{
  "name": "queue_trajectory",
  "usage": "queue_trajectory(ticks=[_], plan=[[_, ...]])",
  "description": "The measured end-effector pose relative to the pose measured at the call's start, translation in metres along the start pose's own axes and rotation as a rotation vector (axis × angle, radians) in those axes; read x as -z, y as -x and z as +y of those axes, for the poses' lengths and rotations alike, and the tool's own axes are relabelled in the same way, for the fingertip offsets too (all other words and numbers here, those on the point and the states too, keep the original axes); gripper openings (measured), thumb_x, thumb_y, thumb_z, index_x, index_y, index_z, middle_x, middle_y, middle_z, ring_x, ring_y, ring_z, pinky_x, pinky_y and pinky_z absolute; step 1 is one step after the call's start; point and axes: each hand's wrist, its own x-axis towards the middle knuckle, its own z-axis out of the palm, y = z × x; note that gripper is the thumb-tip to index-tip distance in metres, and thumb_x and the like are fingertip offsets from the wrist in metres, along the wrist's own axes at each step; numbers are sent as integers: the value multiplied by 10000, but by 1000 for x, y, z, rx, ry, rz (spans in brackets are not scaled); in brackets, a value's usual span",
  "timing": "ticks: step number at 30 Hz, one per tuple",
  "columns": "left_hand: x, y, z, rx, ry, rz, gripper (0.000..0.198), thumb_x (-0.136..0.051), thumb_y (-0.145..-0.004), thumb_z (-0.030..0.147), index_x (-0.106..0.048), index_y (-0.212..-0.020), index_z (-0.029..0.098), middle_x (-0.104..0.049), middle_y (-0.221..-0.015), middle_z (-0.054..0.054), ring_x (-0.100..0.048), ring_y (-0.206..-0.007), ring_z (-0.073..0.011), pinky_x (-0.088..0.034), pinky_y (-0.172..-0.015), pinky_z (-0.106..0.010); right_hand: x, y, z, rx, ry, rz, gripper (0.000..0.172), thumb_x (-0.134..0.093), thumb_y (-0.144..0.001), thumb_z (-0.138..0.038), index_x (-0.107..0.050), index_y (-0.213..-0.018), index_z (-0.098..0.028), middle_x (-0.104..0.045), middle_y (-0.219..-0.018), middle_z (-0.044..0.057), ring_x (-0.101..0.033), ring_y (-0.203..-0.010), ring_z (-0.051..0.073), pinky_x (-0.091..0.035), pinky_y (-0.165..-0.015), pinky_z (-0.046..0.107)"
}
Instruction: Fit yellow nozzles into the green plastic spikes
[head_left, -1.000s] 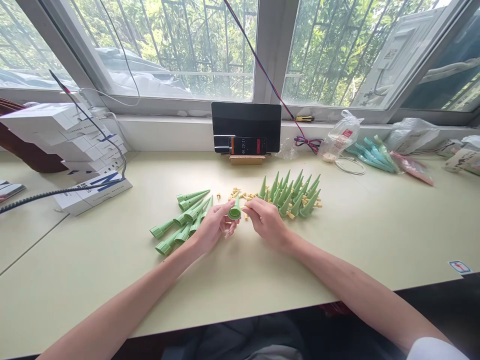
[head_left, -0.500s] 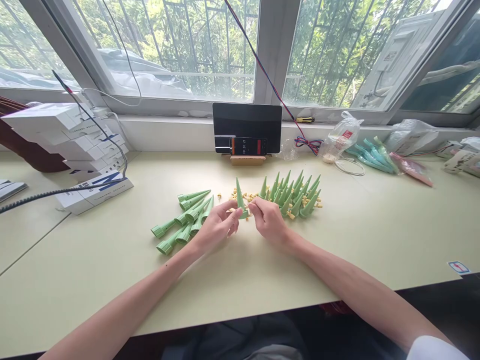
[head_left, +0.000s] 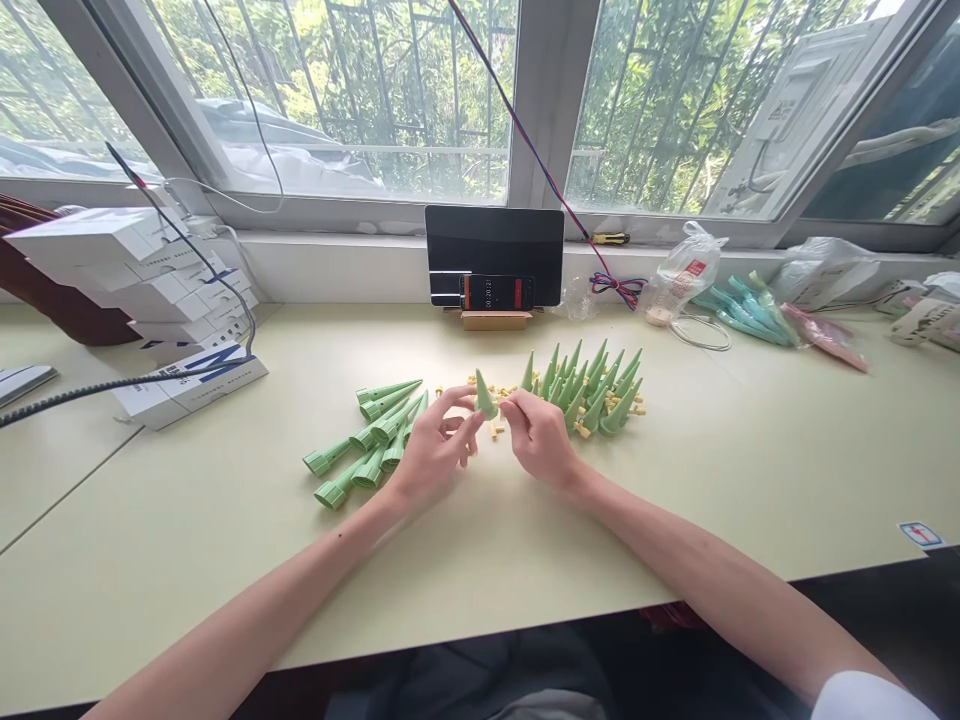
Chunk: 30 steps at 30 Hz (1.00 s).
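Observation:
My left hand (head_left: 441, 437) is closed on a green plastic spike (head_left: 484, 397), held by its wide base with the tip up. My right hand (head_left: 541, 436) is pinched right beside that base; whatever sits between its fingertips is hidden. Behind both hands lie small yellow plastic pieces (head_left: 496, 431), some partly covered by the fingers. Left of my left hand is a loose pile of green spikes (head_left: 369, 466) lying on their sides. Several green spikes (head_left: 592, 388) stand point-up in a cluster beyond my right hand, with yellow pieces at their bases.
A phone (head_left: 496, 292) showing a timer leans on a dark screen (head_left: 495, 240) at the back. White boxes (head_left: 187, 385) with a coiled cable are on the left. Plastic bags (head_left: 679, 275) line the back right. The table's front edge (head_left: 450, 640) runs near my body.
The spike's base has risen slightly and its body looks shorter, tilted more along my line of sight. My left hand's fingers have shifted a little; my right hand stays almost in place.

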Motion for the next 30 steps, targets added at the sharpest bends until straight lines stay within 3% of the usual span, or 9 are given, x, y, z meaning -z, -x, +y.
queue_trajectory(ticks=[3,6,9,13,18,24,30], plan=[[3,-2,1,108,67,26,382,-613,-869,547,-616,-977,181,-604,-842,-22,-542,-479,-73,-452,-409,-210,1,0,0,-5,6,28,345,-382,-1043,-373,-442,-745,-210,-455,-640,-18,-403,-565,122,-335,-549,251],[5,-6,1,250,195,-35,464,-595,-855,605,-616,-786,146,-572,-694,-5,-425,-390,-35,-309,-341,-177,0,0,3,44,27,12,325,-392,-1043,-340,-452,-752,-209,-480,-673,-6,-420,-594,128,-347,-575,255],[6,-8,3,362,333,-101,515,-605,-827,639,-599,-715,137,-544,-647,-6,-404,-394,-41,-226,-325,-171,-1,1,6,93,60,-34,309,-389,-1046,-321,-466,-768,-210,-495,-704,5,-429,-616,133,-356,-589,256],[7,-8,7,422,388,-143,507,-613,-831,625,-584,-697,136,-533,-634,-9,-405,-419,-48,-225,-337,-167,0,1,7,125,61,-72,292,-384,-1048,-316,-483,-795,-210,-502,-732,13,-442,-635,139,-365,-593,253],[7,-6,8,329,343,-195,444,-626,-850,574,-597,-749,143,-586,-669,-16,-440,-428,-55,-309,-362,-183,1,1,8,125,54,-72,273,-392,-1045,-300,-462,-794,-217,-492,-727,7,-435,-626,139,-360,-591,254],[9,-5,-2,250,250,-213,407,-580,-887,570,-572,-824,167,-554,-567,22,-470,-410,-78,-387,-417,-205,0,3,8,65,55,-90,316,-389,-1041,-329,-405,-744,-221,-463,-676,-9,-402,-581,129,-341,-561,255],[7,-3,0,107,113,-141,315,-663,-852,478,-535,-906,196,-572,-653,39,-489,-428,-74,-407,-433,-217,1,1,5,26,17,-116,347,-362,-1039,-333,-322,-710,-228,-400,-597,-39,-336,-505,109,-296,-502,253]])
